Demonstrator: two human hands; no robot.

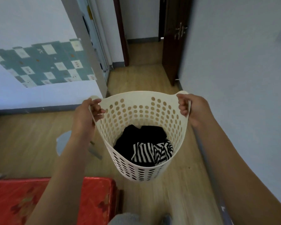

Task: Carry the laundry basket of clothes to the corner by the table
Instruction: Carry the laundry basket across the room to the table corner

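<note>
A cream plastic laundry basket (pixel 141 111) with round holes hangs in front of me above the wooden floor. At its bottom lie clothes (pixel 144 143): dark garments and a black-and-white striped one. My left hand (pixel 88 114) is closed around the basket's left handle. My right hand (pixel 191 108) grips the right handle. Both arms reach forward from the bottom of the view. No table is visible.
A red patterned mattress or bed (pixel 19 200) fills the lower left. A white wall with teal patterned paper (pixel 44 62) stands at the left, a plain wall at the right. Ahead, a wooden-floored passage (pixel 141 78) leads past a dark open door (pixel 173 41).
</note>
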